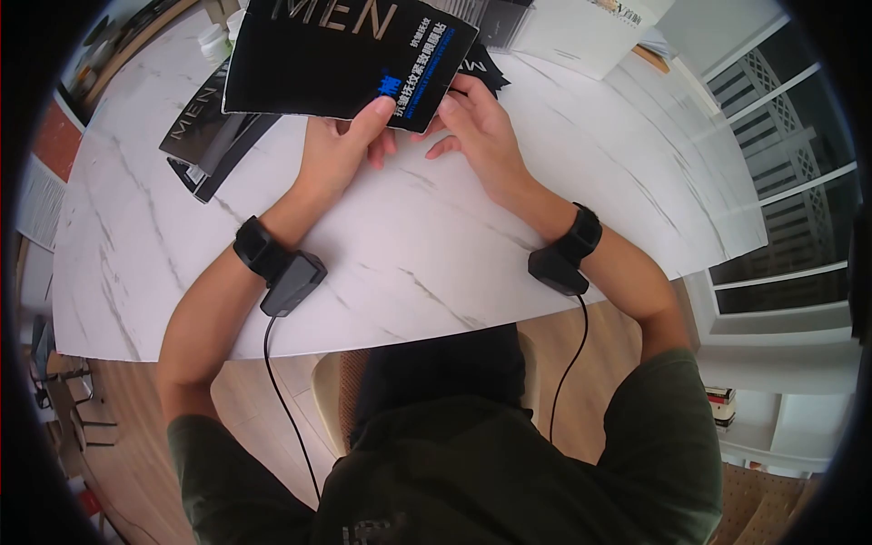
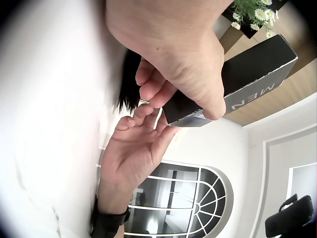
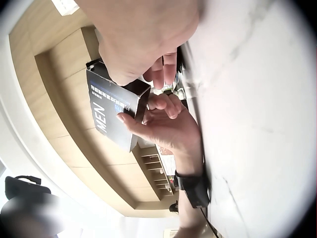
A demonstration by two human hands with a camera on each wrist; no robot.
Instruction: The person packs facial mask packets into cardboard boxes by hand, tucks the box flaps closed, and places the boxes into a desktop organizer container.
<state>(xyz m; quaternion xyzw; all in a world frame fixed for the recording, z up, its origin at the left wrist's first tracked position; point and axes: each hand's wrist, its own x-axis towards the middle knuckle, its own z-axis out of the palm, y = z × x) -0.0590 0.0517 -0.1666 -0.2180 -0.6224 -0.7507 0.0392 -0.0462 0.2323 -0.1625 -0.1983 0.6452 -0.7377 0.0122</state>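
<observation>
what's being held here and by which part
A black box marked MEN. The left hand grips its near edge, thumb on the printed face; the right hand holds the side edge by the right corner.

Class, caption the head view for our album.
Left hand gripping a black box, right hand at its corner, above a marbled table.

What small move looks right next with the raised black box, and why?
I would probably bring the right hand's fingertips onto the end of the black box nearest the person and feel for a flap. The left hand already has a grip there, thumb on the front, and the right fingers are at the same corner. Whether that end is open, I cannot tell.
</observation>
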